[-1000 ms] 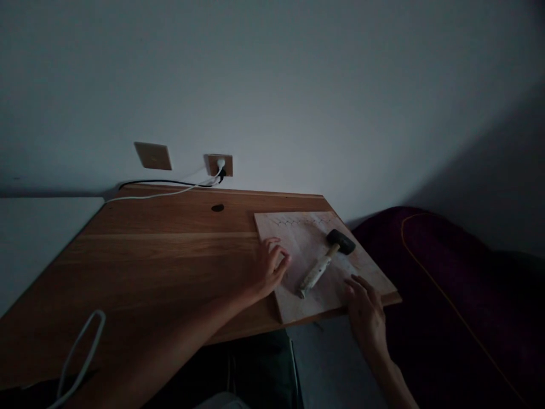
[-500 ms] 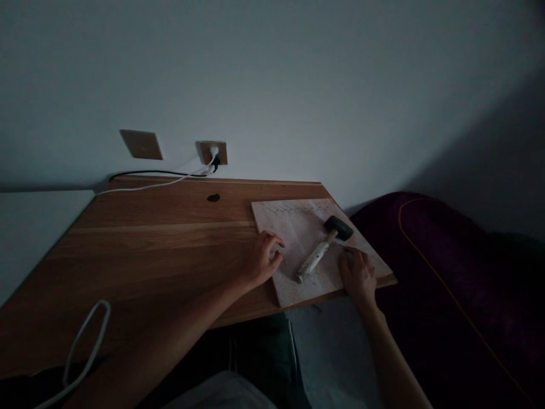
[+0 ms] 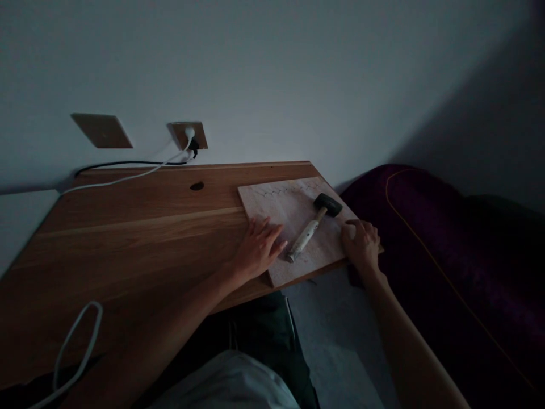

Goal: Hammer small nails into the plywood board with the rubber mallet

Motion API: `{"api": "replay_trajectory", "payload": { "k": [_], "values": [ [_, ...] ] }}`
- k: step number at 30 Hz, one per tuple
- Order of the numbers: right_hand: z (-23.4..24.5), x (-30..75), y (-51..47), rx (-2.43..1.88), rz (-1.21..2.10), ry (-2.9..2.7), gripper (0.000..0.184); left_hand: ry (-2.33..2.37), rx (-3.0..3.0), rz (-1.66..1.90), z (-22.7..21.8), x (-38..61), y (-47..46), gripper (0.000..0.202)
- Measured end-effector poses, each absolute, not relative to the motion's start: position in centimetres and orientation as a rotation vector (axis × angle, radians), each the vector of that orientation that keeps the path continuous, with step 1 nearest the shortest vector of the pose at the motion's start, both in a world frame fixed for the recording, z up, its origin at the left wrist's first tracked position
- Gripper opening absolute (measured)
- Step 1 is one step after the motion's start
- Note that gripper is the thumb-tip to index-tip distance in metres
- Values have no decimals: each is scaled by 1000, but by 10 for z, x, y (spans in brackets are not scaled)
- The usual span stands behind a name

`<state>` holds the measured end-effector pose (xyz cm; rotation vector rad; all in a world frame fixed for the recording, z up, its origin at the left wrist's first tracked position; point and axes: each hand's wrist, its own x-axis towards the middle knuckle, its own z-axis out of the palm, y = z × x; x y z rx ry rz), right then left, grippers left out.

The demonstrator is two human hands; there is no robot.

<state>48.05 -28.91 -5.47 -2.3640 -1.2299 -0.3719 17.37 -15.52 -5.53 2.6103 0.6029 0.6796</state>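
Observation:
A flat pale pinkish tile [image 3: 272, 210] lies on the right end of the wooden table [image 3: 140, 238], with a faint zigzag line near its far edge. On top of it rests a mallet [image 3: 305, 238] with a black head and a worn white-and-wood handle angled toward me. My left hand [image 3: 258, 247] lies with fingers spread over the tile's left edge, close to the mallet's handle end but apart from it. At the tile's right edge, the fingers of my right hand [image 3: 361, 244] curl over the border, thumb on top. Neither hand touches the mallet.
White and black cables [image 3: 128, 177] run along the table's back to a wall socket [image 3: 189, 135]. A white cable loop [image 3: 80, 341] hangs at the front left. A white panel [image 3: 25, 221] stands at the left; a dark purple cushioned form [image 3: 409, 216] sits at the right.
My left hand has opened from a loose curl to spread fingers at the tile's edge. My right hand has shifted to the tile's right border. The whole view has tilted slightly.

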Motion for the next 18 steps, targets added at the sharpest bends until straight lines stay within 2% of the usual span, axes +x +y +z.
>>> {"api": "replay_trajectory", "payload": {
  "k": [5,18],
  "values": [
    [-59,499,-286,-2498,-372,-1087,49,637,2660,668,-52,175,-152,54],
    [-48,457,-297,-2598,-331,-1234,42,622,2789,650,-36,138,-133,51]
  ]
}}
